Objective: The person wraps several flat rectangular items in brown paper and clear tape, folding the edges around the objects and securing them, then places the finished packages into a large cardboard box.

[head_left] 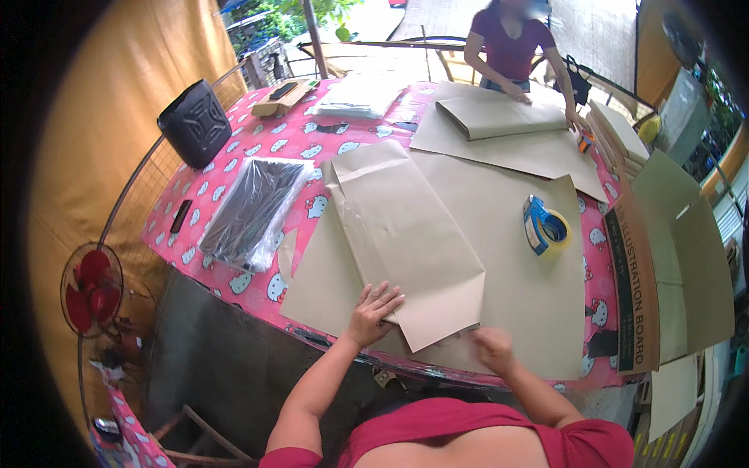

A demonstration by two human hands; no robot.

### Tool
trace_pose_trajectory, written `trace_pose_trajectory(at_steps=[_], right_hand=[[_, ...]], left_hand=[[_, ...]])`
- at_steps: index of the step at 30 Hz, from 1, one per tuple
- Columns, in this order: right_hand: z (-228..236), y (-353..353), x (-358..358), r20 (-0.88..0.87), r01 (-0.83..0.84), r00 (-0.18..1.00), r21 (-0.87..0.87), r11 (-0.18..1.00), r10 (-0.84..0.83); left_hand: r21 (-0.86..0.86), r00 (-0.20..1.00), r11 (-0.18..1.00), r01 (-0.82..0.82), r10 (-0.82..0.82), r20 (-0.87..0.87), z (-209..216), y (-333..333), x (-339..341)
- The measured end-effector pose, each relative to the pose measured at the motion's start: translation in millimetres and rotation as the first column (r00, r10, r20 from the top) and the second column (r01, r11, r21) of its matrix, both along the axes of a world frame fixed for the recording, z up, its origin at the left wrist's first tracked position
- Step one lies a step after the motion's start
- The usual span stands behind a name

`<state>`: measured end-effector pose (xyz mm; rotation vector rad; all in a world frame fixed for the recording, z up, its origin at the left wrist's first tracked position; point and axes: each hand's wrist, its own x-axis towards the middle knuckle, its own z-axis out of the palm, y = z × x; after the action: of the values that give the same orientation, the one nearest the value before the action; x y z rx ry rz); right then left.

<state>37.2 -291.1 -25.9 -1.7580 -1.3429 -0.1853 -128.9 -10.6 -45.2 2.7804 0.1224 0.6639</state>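
Observation:
A flat parcel of brown paper (409, 226) lies across a larger brown paper sheet (538, 300) on the table in front of me. Its near end is folded into a pointed flap (437, 316) at the table's edge. My left hand (373, 316) rests on the parcel's near left edge, with its fingers stretched out. Beside the flap's right corner is my right hand (491, 349); motion smears its fingers, so I cannot make out what they hold, if anything. To the parcel's right, a blue tape dispenser (537, 225) with a roll of clear tape sits on the sheet.
Across the table a person (515, 51) handles another brown paper parcel (507, 117). At left lie a plastic-wrapped dark bundle (256, 214) and a black container (195, 123). An open cardboard box (636, 288) stands along the right edge. A red fan (94, 288) is at far left.

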Motion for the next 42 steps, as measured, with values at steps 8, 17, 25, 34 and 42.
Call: trace_pose_trajectory(at_steps=[8, 17, 25, 34, 42], right_hand=[[-21.7, 46.0, 116.9, 0.188, 0.322, 0.946, -0.647, 0.691, -0.265], [-11.2, 2.6, -6.0, 0.072, -0.022, 0.968, -0.929, 0.370, 0.240], [14.6, -13.0, 94.6, -0.972, -0.328, 0.206, -0.181, 0.927, -0.117], [-12.9, 75.9, 106.6, -0.991, -0.055, 0.118, -0.069, 0.996, -0.062], [14.6, -4.8, 6.2, -0.541, -0.740, 0.671, -0.539, 0.402, 0.507]], left_hand=[[-0.172, 0.687, 0.680, -0.713, 0.628, -0.367, -1.3, -34.7, 4.4], [0.023, 0.688, 0.739, -0.673, 0.637, -0.348, -12.2, -182.1, 18.9], [-0.878, 0.756, -0.415, -0.239, 0.488, -0.437, 42.7, -107.6, -30.9], [-0.954, 0.603, -0.220, -0.205, 0.739, -0.300, 6.3, -82.6, 35.2], [-0.978, 0.529, -0.205, 0.039, 0.834, -0.154, -34.9, -88.1, 15.9]])
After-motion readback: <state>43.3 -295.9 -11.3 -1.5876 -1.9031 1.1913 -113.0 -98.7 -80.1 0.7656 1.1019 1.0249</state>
